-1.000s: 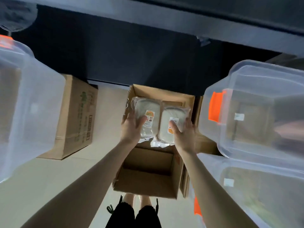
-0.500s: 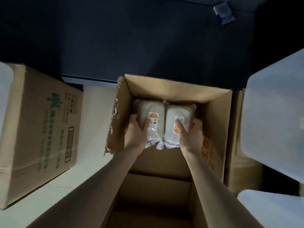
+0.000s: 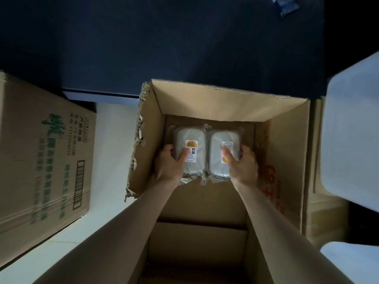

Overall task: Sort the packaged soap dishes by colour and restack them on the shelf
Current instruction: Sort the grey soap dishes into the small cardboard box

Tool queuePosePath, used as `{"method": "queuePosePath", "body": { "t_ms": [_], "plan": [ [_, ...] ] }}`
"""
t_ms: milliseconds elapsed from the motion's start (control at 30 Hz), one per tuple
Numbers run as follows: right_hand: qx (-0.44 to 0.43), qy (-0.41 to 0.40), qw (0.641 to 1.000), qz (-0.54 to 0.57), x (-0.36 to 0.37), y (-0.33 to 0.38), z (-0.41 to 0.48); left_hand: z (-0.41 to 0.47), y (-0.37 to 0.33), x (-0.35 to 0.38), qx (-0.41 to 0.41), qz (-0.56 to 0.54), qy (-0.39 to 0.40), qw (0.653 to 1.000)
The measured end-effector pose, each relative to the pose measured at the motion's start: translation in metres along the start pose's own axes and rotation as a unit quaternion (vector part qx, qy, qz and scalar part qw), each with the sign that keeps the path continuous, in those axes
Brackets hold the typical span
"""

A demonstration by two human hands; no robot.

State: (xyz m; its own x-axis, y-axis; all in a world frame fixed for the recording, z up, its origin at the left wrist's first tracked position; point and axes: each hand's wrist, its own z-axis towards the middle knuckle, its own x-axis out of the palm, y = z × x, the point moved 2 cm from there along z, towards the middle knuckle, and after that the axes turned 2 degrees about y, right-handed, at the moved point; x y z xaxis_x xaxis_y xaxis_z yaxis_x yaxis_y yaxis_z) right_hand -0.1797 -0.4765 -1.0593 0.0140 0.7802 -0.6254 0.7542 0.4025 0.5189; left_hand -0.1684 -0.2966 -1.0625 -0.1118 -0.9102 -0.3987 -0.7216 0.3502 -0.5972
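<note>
Two pale grey soap dishes in clear plastic wrap lie side by side deep inside an open cardboard box (image 3: 287,152). My left hand (image 3: 170,162) grips the left packaged soap dish (image 3: 192,136), thumb across its orange and white label. My right hand (image 3: 243,166) grips the right packaged soap dish (image 3: 217,144), thumb on its label. The two packs touch along their inner edges. Whether they rest on the box floor cannot be told.
A closed carton (image 3: 45,152) with green print and a barcode stands at the left. Translucent plastic bins (image 3: 352,140) rise at the right, another (image 3: 352,261) at bottom right. The box's left wall (image 3: 141,140) is torn. A dark shelf surface (image 3: 184,42) lies behind.
Both hands have carried the two packs down from above the box to deep inside it, and the view has closed in on the box. The grips are unchanged.
</note>
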Motion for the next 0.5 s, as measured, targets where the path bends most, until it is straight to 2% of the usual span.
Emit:
{"method": "queuePosePath", "body": {
  "t_ms": [67, 167, 333, 500],
  "plan": [
    [0.004, 0.027, 1.000, -0.014, -0.005, 0.005, -0.008, -0.009, -0.006, -0.004, -0.011, 0.005, 0.031, 0.999],
    [0.010, 0.068, 0.997, -0.029, -0.024, 0.017, -0.032, -0.036, -0.018, -0.017, -0.004, 0.068, 0.062, 0.996],
    [-0.042, 0.111, 0.984, -0.136, -0.069, 0.044, -0.086, -0.095, -0.053, -0.049, 0.056, 0.183, 0.097, 0.977],
    [-0.114, 0.135, 0.961, -0.214, -0.127, 0.105, -0.158, -0.171, -0.119, -0.105, 0.146, 0.251, 0.124, 0.949]
  ]
}}
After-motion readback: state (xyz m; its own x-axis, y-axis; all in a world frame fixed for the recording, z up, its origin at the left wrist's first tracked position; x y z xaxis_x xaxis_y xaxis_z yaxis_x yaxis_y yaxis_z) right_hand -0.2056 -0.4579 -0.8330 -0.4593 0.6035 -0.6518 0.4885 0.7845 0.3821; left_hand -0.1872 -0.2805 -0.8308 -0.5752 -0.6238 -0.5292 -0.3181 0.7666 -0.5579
